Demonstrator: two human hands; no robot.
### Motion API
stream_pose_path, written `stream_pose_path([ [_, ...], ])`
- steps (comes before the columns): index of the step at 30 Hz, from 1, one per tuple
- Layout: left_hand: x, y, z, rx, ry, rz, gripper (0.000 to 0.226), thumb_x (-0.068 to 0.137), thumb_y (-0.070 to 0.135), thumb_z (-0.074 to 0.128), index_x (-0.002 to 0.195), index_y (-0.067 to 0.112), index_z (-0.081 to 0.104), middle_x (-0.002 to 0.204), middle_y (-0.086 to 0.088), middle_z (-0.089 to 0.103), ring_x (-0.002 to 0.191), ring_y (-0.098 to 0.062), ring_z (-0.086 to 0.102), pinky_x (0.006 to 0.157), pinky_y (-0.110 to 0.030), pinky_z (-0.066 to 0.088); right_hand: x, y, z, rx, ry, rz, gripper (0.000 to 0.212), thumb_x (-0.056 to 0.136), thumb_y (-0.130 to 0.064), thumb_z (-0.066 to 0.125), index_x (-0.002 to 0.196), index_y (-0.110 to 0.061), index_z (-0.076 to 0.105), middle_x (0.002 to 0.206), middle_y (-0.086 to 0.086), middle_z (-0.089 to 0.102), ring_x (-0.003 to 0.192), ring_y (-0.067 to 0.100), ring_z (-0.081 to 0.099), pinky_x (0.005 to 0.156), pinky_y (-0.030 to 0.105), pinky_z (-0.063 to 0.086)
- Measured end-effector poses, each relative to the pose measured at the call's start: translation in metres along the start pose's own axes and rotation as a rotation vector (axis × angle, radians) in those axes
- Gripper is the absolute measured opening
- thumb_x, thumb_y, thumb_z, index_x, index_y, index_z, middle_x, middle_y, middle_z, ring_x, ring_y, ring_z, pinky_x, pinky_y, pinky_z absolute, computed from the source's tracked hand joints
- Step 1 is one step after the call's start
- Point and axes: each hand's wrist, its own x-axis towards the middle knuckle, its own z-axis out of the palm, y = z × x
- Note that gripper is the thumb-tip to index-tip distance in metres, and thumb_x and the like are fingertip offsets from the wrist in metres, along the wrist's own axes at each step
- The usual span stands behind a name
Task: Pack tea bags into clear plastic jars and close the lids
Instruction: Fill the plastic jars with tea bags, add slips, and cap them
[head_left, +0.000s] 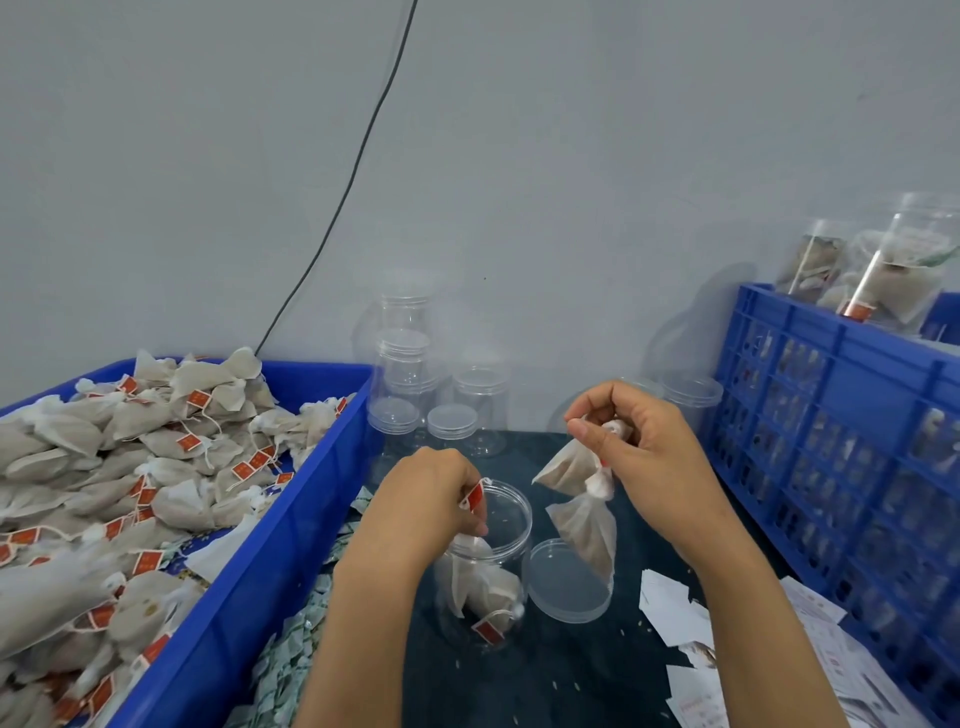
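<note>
Both my forearms reach up from the bottom edge over the dark desk. My left hand sits at the mouth of the open clear jar, its fingers curled and pinching a red tag at the rim; a tea bag already lies inside the jar, with another red tag low against the wall. My right hand is raised just beside the jar, thumb and fingers closed on the tied tops of two tea bags, which hang down above the jar's lid. That lid lies flat on the desk, touching the jar's right side. On my left, a blue bin holds a heap of loose bags. Empty lidded jars stand behind by the wall, and filled jars rest on top of the blue crate on my right.
</note>
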Motion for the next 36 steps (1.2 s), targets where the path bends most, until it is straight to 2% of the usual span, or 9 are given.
stream_pose_path([
  [5,0.014,0.022,-0.002,0.134,-0.151,-0.033,0.016,0.080,0.011,0.075,0.096,0.011,0.072,0.098,-0.007,0.071,0.091,-0.023,0.067,0.083,-0.033,0.055,0.000,0.001,-0.002,0.017,0.005,-0.002,0.009,0.090,-0.015,0.064,0.083,-0.022,0.066,0.080,-0.006,0.062,0.065,-0.003,0.053,0.060,0.010,0.044],
  [8,0.024,0.031,-0.002,0.205,-0.447,-0.126,0.012,0.083,0.012,0.073,0.088,0.007,0.064,0.095,-0.008,0.072,0.081,-0.021,0.066,0.086,-0.036,0.056,-0.001,0.001,-0.003,0.049,0.000,0.007,0.009,0.089,-0.016,0.065,0.083,-0.022,0.066,0.072,-0.015,0.059,0.060,-0.003,0.050,0.057,0.010,0.042],
  [11,0.033,0.032,0.005,0.292,-0.712,-0.243,0.036,0.088,0.029,0.070,0.116,0.008,0.065,0.117,-0.005,0.068,0.094,-0.021,0.064,0.097,-0.036,0.050,-0.001,0.001,-0.002,0.099,0.028,0.014,0.008,0.088,-0.014,0.067,0.082,-0.020,0.066,0.071,-0.014,0.060,0.059,-0.002,0.049,0.055,0.012,0.042],
  [13,0.036,0.031,0.008,0.335,-0.722,-0.237,0.049,0.088,0.040,0.068,0.127,0.011,0.059,0.123,-0.004,0.064,0.104,-0.024,0.063,0.096,-0.037,0.050,0.000,0.000,-0.001,0.125,0.058,0.021,0.009,0.087,-0.013,0.068,0.080,-0.018,0.066,0.073,-0.008,0.062,0.056,0.002,0.049,0.053,0.016,0.044],
  [18,0.036,0.030,0.006,0.207,-0.721,-0.264,0.045,0.092,0.036,0.062,0.127,0.008,0.058,0.122,-0.011,0.063,0.108,-0.029,0.064,0.098,-0.042,0.051,0.000,-0.001,0.003,0.151,0.114,0.026,0.012,0.085,-0.011,0.070,0.077,-0.019,0.064,0.074,-0.004,0.064,0.052,-0.001,0.052,0.050,0.014,0.044],
  [24,0.020,0.024,-0.024,-0.075,-0.341,-0.042,0.015,0.094,0.011,0.055,0.103,0.014,0.067,0.101,-0.007,0.073,0.089,-0.021,0.070,0.086,-0.036,0.057,0.001,0.000,0.008,0.239,0.219,0.001,0.010,0.085,-0.013,0.070,0.078,-0.018,0.065,0.072,-0.007,0.063,0.060,0.007,0.056,0.053,0.019,0.048],
  [29,-0.014,0.025,-0.029,-0.447,0.013,0.179,0.015,0.081,0.026,0.075,0.093,0.031,0.067,0.095,0.017,0.068,0.084,-0.001,0.066,0.084,-0.030,0.056,0.000,-0.003,0.020,0.352,0.304,-0.022,0.008,0.087,-0.006,0.067,0.080,-0.010,0.063,0.073,0.004,0.061,0.055,0.009,0.057,0.047,0.019,0.048],
  [32,-0.019,0.031,-0.014,-0.382,0.161,0.217,0.035,0.071,0.041,0.081,0.099,0.033,0.061,0.100,0.025,0.062,0.085,0.006,0.062,0.083,-0.027,0.054,0.000,-0.005,0.026,0.381,0.348,-0.033,0.008,0.087,-0.005,0.066,0.081,-0.009,0.063,0.072,0.003,0.060,0.053,0.009,0.055,0.048,0.018,0.047],
  [36,-0.015,0.032,-0.007,-0.270,0.434,0.229,0.017,0.081,0.044,0.070,0.084,0.033,0.058,0.089,0.022,0.064,0.074,0.001,0.063,0.073,-0.025,0.050,-0.001,-0.005,0.033,0.402,0.295,-0.007,0.007,0.088,-0.003,0.064,0.084,-0.008,0.063,0.075,0.003,0.060,0.061,0.008,0.057,0.054,0.020,0.050],
])
